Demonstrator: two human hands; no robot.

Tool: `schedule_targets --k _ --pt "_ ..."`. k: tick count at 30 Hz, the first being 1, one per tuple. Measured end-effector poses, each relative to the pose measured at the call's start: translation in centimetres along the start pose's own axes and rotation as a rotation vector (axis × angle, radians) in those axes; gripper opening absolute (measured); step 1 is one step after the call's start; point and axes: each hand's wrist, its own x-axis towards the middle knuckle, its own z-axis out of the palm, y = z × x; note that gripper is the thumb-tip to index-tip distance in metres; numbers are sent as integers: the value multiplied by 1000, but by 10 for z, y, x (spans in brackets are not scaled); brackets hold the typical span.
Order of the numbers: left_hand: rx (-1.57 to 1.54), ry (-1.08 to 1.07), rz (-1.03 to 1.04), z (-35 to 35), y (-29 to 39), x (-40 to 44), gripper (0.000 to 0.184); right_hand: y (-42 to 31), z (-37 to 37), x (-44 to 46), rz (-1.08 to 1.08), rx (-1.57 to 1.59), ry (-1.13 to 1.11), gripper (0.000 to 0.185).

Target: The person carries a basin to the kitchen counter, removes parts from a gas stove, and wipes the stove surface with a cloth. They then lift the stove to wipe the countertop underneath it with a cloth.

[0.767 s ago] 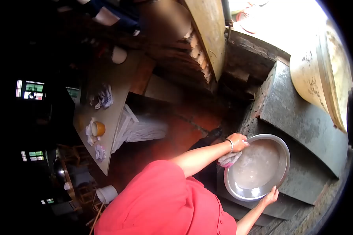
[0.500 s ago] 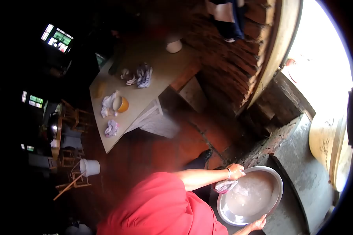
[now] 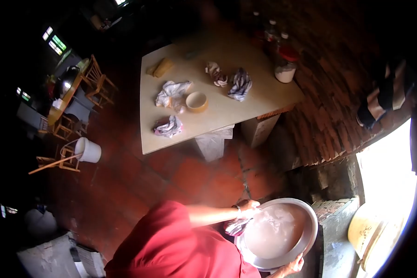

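Observation:
A wide metal basin point(image 3: 311, 217) holds cloudy, sudsy water point(image 3: 275, 231). My left hand point(image 3: 249, 209) grips its rim at the upper left, fingers closed, with a bracelet at the wrist. A crumpled, striped cloth point(image 3: 235, 227) hangs just below that hand against the outside of the basin; whether the hand also pinches it is not plain. On the opposite side, my right hand point(image 3: 293, 266) is closed around the rim near the bottom of the view. The basin is slightly tilted in the picture, in front of my red shirt point(image 3: 180, 241).
A pale table point(image 3: 217, 120) carries several crumpled cloths point(image 3: 171, 95), a yellow bowl point(image 3: 197, 102) and a red-lidded jar point(image 3: 286, 65). A white bucket point(image 3: 88, 150) stands by wooden chairs point(image 3: 97, 83). A grey ledge point(image 3: 336, 241) and yellowish tub point(image 3: 363, 231) are at right.
The view has turned, bringing the table more fully into sight. The basin, held by both hands, has come away from the grey ledge toward the left of the picture.

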Motion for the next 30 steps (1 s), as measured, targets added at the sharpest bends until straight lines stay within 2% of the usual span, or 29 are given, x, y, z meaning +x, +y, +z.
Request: schedule_targets --k 1,3,7,11,13,15,17,21,23,25,28,30 --pt "-87 50 7 0 -29 0 36 -28 19 -20 127 83 -82 27" --pt "-217 120 -97 -32 -41 -27 36 -67 52 -47 231 193 -204 27" --pt "-116 210 -265 -138 -10 -106 33 -86 108 -79 101 214 -346 21" --pt "-394 412 -394 -198 -35 -179 29 -103 173 -129 196 398 -515 18" --pt "-287 472 -476 -231 -49 -216 32 -111 204 -160 261 451 -629 16" --pt "-238 567 -529 -251 -71 -249 32 -119 235 -194 251 372 -685 14" --pt "-308 656 -572 -269 -91 -284 27 -140 261 -231 217 336 -784 13" --pt "-654 1023 -527 -263 -176 -357 20 -201 310 -324 78 265 -1042 12" --pt "-754 1136 -504 -272 -178 -393 20 -230 327 -367 12 249 -1160 13" --pt "-704 1195 -562 -276 -178 -422 21 -257 339 -403 -54 246 -1271 14" --pt "-510 1358 -616 -264 -240 -459 25 -301 349 -455 -110 214 -1416 17" --pt "-327 1327 -771 -267 -265 -480 31 -320 355 -485 -175 187 -1468 21"
